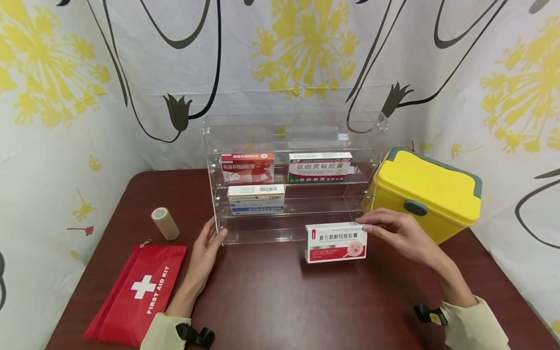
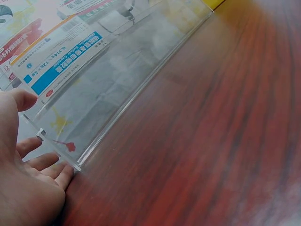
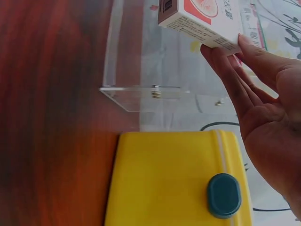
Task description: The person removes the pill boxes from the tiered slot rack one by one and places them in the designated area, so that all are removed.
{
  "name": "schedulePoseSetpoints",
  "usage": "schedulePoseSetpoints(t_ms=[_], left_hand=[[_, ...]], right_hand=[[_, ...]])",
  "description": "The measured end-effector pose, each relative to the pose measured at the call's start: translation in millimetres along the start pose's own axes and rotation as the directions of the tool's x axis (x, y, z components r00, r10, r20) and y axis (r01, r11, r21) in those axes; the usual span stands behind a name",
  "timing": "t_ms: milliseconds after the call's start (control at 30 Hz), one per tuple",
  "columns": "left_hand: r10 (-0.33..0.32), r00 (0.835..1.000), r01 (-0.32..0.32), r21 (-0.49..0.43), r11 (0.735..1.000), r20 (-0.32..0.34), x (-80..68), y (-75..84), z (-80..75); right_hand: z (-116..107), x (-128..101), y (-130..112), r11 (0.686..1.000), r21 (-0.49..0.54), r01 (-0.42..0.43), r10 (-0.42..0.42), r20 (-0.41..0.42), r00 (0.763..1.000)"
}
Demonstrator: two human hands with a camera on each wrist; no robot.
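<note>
Clear acrylic three-tier shelf (image 1: 367,146) sits at the back of the dark red wooden table (image 1: 271,301), with three medicine boxes already on its steps. The right hand (image 1: 400,233) pinches a white and red medicine box (image 1: 336,242) by its right end, fingers along the top and thumb underneath, holding it upright just in front of the shelf's lowest step. The left hand (image 1: 205,253) lies flat on the table, fingers relaxed and fingertips touching the shelf's front left corner. A yellow plastic case with a grey latch (image 1: 426,192) stands right beside the shelf. Over on the left there's a red first aid pouch (image 1: 137,291) and a beige bandage roll (image 1: 165,223).
</note>
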State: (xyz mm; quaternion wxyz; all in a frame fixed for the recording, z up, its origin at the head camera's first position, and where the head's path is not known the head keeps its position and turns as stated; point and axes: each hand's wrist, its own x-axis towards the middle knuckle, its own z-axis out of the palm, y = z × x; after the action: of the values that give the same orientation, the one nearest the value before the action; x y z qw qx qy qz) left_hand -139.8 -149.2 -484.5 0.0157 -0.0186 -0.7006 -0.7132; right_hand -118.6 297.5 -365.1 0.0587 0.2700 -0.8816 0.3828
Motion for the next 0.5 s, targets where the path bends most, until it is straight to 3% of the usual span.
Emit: schedulePoseSetpoints(t_ms=[233,500], left_hand=[[-0.001,1.000,0.001,0.017,1.000,-0.006,0.5,-0.3,-0.3],[0.017,1.000,-0.016,-0.017,1.000,0.002,1.2,-1.9,0.2]], right_hand=[[8.9,-4.7,-0.4,1.000,0.024,-0.004,0.003,0.046,0.999],[26.6,-17.3,35.4,0.999,0.031,-0.015,0.012,0.090,0.996]])
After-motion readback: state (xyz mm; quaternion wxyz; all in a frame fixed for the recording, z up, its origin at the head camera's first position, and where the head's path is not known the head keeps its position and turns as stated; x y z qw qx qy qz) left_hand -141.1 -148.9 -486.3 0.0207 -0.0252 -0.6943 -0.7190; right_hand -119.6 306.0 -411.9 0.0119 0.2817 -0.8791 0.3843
